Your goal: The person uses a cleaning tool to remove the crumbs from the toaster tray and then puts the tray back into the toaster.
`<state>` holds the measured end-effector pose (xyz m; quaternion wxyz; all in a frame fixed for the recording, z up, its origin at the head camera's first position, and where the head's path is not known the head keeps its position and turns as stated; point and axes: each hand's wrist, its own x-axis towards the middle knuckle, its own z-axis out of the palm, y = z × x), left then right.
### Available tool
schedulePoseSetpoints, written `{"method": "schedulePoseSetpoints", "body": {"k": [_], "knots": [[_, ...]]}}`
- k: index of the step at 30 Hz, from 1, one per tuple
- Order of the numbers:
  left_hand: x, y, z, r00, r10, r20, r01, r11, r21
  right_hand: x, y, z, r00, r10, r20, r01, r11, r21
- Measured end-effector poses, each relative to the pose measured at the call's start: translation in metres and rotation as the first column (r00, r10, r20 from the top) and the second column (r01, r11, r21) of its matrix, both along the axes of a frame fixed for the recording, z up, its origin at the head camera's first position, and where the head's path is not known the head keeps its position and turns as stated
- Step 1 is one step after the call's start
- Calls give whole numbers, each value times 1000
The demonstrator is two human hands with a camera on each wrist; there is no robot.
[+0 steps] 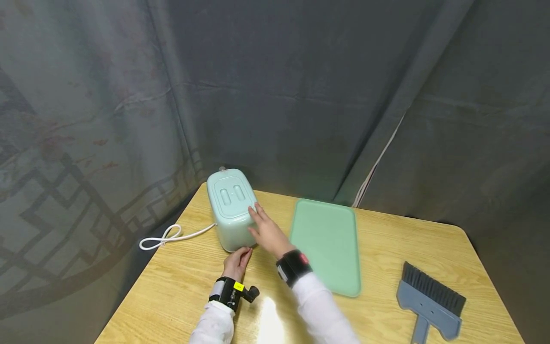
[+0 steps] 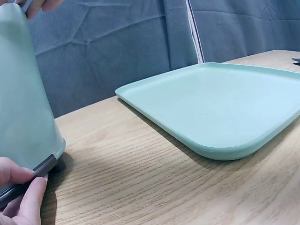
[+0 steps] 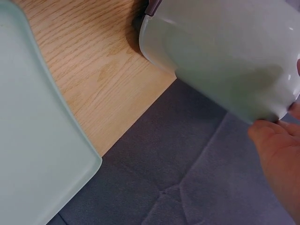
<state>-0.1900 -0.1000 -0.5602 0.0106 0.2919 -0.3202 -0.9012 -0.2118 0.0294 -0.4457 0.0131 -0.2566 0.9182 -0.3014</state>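
Observation:
A mint-green toaster (image 1: 232, 229) stands at the table's back left corner, two long recesses in its covered top. Low on its near end, my left hand (image 1: 235, 264) pinches a dark strip (image 2: 29, 180) between thumb and finger, probably the crumb tray's edge; the left wrist view shows this close up. My right hand (image 1: 271, 235) rests on the toaster's upper right edge with fairly straight fingers. In the right wrist view its thumb (image 3: 272, 136) touches the glossy casing (image 3: 220, 56). The toaster's far end is mostly hidden.
A white power cord (image 1: 189, 236) runs left from the toaster, its looped end over the table edge. Right of the toaster lies a flat green tray (image 1: 328, 248). A grey brush (image 1: 429, 306) with dark bristles lies at the right. Grey curtains (image 1: 275, 95) hang behind the wooden table.

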Motion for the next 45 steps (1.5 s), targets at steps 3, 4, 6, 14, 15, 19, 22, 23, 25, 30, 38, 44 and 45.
{"method": "schedulePoseSetpoints", "body": {"k": [3, 4, 6, 14, 15, 19, 22, 23, 25, 30, 38, 44, 45], "knots": [[0, 0, 2, 1000, 5, 12, -5, 1000, -3, 0, -1, 1, 1000, -2, 3, 2, 1000, 1], [0, 0, 2, 1000, 6, 16, -5, 1000, -7, 0, -1, 1, 1000, -2, 1, 2, 1000, 1], [1, 0, 2, 1000, 8, 9, -8, 1000, -13, 0, -1, 1, 1000, -1, 0, 1, 1000, 0], [3, 1, -2, 999, -23, -48, 19, 996, -87, 0, -1, 2, 1000, -2, -11, 3, 1000, 7], [3, 2, -2, 998, -23, -55, 18, 995, -94, -1, 0, 2, 1000, -5, -9, 5, 1000, 8], [3, 5, -2, 999, 16, -45, -22, 990, -137, -1, 0, 2, 1000, -9, 3, 9, 1000, 5], [2, 8, -2, 998, 45, -32, -50, 985, -163, -1, 0, 3, 1000, -2, 5, 2, 1000, 3], [2, 8, -2, 998, 51, -30, -55, 985, -166, -1, 0, 3, 1000, -1, 8, 1, 1000, 6], [2, 9, -2, 998, 55, -18, -58, 983, -173, -1, -1, 3, 1000, -1, -2, 1, 1000, 14], [1, 9, -1, 999, 46, 7, -44, 984, -175, -1, -3, 6, 1000, -6, -5, 7, 999, 32], [5, 8, 0, 1000, -15, -20, 12, 987, -162, 0, -3, 9, 1000, -16, 5, 16, 998, 56], [6, 8, 0, 999, 17, -52, -21, 997, -76, 0, -3, 7, 1000, -19, 8, 19, 998, 54], [6, 9, 0, 998, 29, -55, -33, 997, -73, 0, -3, 7, 1000, -18, 7, 17, 999, 52]]}}
